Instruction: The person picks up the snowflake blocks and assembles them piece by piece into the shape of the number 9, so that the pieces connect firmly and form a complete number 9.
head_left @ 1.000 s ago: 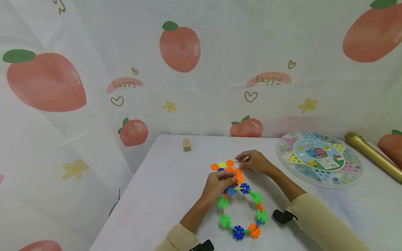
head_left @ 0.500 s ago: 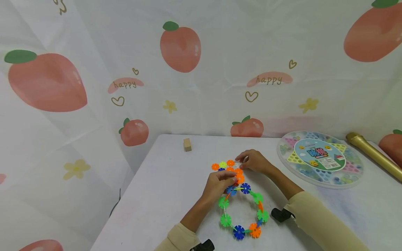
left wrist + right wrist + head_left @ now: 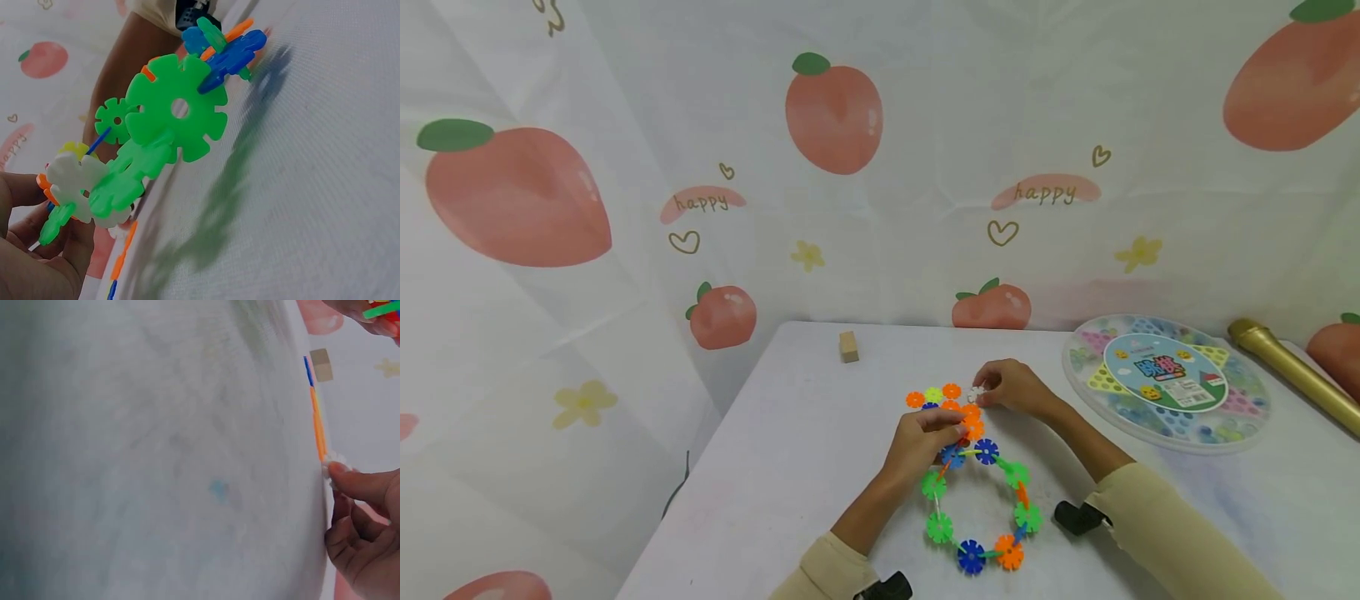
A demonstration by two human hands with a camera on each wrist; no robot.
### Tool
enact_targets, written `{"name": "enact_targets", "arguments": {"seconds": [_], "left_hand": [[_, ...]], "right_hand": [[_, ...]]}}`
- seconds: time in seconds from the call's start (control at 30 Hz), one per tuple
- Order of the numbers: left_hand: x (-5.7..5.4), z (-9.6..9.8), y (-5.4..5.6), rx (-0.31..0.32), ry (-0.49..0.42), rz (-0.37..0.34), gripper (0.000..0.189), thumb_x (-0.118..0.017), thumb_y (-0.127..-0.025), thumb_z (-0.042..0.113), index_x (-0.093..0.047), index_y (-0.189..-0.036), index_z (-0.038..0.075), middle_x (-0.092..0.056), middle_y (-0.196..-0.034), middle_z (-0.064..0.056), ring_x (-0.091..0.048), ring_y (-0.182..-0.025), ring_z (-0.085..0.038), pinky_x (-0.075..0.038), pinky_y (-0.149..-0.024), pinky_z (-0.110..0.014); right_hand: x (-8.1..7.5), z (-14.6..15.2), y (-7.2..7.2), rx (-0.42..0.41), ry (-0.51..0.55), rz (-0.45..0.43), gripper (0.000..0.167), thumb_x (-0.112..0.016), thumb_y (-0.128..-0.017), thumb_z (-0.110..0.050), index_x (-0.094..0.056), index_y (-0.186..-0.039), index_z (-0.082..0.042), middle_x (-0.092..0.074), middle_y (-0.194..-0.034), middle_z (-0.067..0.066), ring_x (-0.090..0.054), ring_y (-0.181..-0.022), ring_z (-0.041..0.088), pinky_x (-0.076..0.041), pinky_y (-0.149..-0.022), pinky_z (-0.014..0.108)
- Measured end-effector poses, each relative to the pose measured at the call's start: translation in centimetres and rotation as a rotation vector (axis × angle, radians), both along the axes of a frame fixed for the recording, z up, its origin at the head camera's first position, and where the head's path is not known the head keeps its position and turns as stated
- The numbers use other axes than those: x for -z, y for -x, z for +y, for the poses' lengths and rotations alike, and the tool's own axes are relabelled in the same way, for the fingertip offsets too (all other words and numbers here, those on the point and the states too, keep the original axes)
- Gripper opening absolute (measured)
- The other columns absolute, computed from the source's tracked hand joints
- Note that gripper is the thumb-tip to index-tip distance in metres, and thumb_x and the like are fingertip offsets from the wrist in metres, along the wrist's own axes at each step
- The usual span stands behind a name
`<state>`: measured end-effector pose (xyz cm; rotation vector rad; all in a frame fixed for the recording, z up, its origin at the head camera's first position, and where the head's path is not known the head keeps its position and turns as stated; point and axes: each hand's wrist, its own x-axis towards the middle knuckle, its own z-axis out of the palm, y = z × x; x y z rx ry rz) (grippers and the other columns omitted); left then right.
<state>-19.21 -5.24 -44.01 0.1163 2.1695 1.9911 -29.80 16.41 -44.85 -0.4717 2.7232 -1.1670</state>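
Observation:
Toward the table's middle, my left hand (image 3: 919, 442) grips the upper end of a ring of notched plastic snowflake discs (image 3: 939, 527), green, blue and orange. The left wrist view shows green, white and blue discs joined edge to edge, tilted above the white surface, with my fingers at a white disc (image 3: 72, 178). My right hand (image 3: 1015, 387) pinches a small white snowflake disc (image 3: 975, 394) between thumb and finger, just beyond the ring. Beside it lie orange discs (image 3: 951, 390) and a yellow-green disc (image 3: 933, 394); my left hand partly hides this group.
A wooden block (image 3: 848, 346) stands near the table's back left. At the back right are a round transparent case (image 3: 1090, 400) with a blue label and a gold microphone-shaped object (image 3: 1300, 367). A fruit-print cloth (image 3: 895, 233) hangs behind the table (image 3: 760, 467).
My right hand has shifted slightly right, and its fingertips have come together on the white snowflake disc, which now shows more plainly. My left hand and the ring stay in place.

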Motion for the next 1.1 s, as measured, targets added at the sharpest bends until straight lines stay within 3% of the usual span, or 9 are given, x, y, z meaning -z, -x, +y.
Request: {"name": "enact_targets", "arguments": {"seconds": [0.27,0.5,0.83,1.1], "left_hand": [[0.2,0.0,0.0,-0.001,0.022,0.000,0.025,-0.076,-0.099,0.024,-0.080,-0.117,0.008,-0.081,-0.102,-0.004,-0.073,-0.083,-0.011,-0.055,-0.062,-0.019],[0.2,-0.2,-0.1,0.006,0.020,0.006,0.023,-0.076,-0.099,0.024,-0.080,-0.116,0.008,-0.081,-0.103,-0.005,-0.074,-0.085,-0.012,-0.056,-0.064,-0.019],[0.3,-0.2,0.1,0.021,0.001,0.024,0.024,-0.075,-0.100,0.023,-0.080,-0.117,0.007,-0.081,-0.104,-0.006,-0.076,-0.088,-0.013,-0.060,-0.072,-0.020],[0.4,-0.3,0.2,0.026,-0.011,0.027,0.024,-0.075,-0.100,0.022,-0.080,-0.117,0.005,-0.081,-0.103,-0.008,-0.076,-0.085,-0.013,-0.059,-0.068,-0.020]], "right_hand": [[0.0,1.6,-1.1,-0.014,0.029,0.013,0.018,-0.082,-0.093,-0.015,-0.081,-0.106,-0.003,-0.078,-0.092,0.003,-0.063,-0.082,0.016,-0.053,-0.077,0.029],[-0.6,2.4,-2.5,0.000,0.147,-0.095,0.019,-0.081,-0.095,-0.019,-0.078,-0.106,-0.004,-0.074,-0.086,0.001,-0.059,-0.073,0.020,-0.049,-0.062,0.027],[-1.8,2.7,-4.6,-0.038,0.260,-0.135,0.027,-0.080,-0.096,-0.021,-0.077,-0.113,-0.001,-0.079,-0.093,0.011,-0.069,-0.085,0.029,-0.056,-0.066,0.032],[-2.0,2.9,-5.5,-0.073,0.320,-0.143,0.027,-0.079,-0.096,-0.021,-0.077,-0.113,0.000,-0.079,-0.098,0.018,-0.067,-0.088,0.036,-0.057,-0.069,0.034]]}}
